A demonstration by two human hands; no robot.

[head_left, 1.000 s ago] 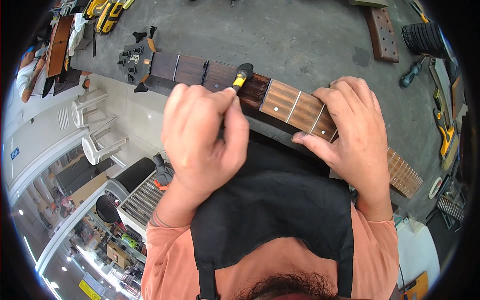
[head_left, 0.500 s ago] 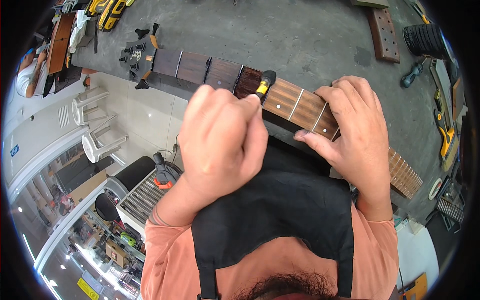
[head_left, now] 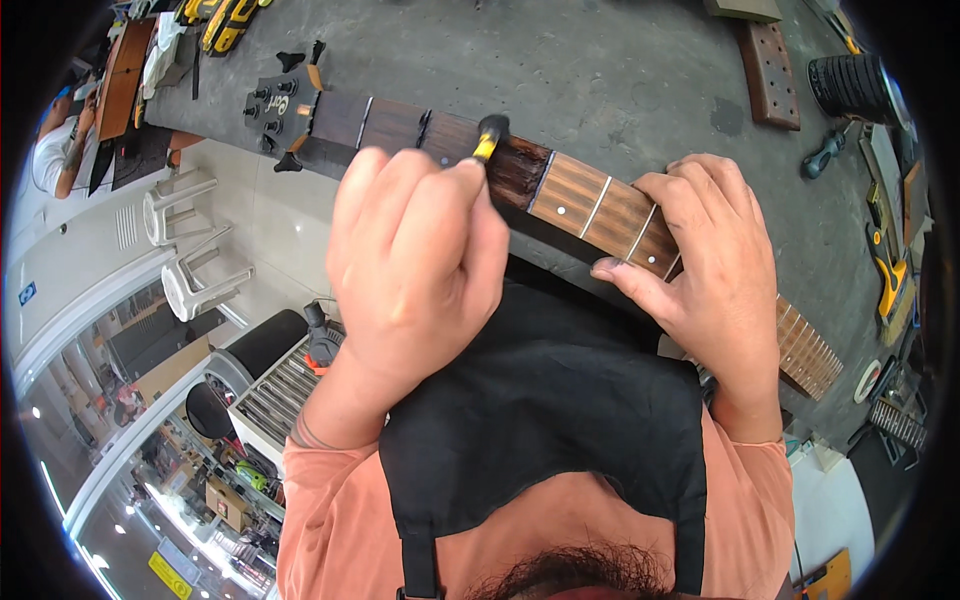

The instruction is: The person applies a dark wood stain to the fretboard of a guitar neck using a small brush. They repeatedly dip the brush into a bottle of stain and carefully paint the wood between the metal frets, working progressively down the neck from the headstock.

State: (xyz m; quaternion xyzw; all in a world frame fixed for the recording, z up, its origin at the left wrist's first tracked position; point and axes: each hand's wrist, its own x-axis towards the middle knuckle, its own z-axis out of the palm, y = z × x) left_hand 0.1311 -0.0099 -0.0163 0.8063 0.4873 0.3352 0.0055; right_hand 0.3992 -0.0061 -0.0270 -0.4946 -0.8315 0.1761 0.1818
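Note:
A guitar neck (head_left: 582, 181) lies slanted across the view, its dark headstock (head_left: 270, 110) with tuning pegs at upper left. My left hand (head_left: 415, 250) pinches a small brush (head_left: 486, 145), yellow-handled with a black head. That head is over the fretboard, at the left end of a wet, dark section (head_left: 522, 168). Left of it the wood is dull dark brown; to the right it is lighter brown with pale frets and dots. My right hand (head_left: 712, 240) holds the neck, fingers over the far edge and thumb at the near edge, covering part of the fretboard.
The grey worktable (head_left: 600, 70) carries a brown block with holes (head_left: 768, 75), a black roll (head_left: 850, 85), a screwdriver (head_left: 826, 150) and a yellow cutter (head_left: 888, 272) on the right. White stools (head_left: 190, 285) stand at left. Another person (head_left: 62, 150) sits at far left.
My left hand and the brush have moved left along the fretboard, uncovering more of the wet dark section. My right hand stays in place on the neck.

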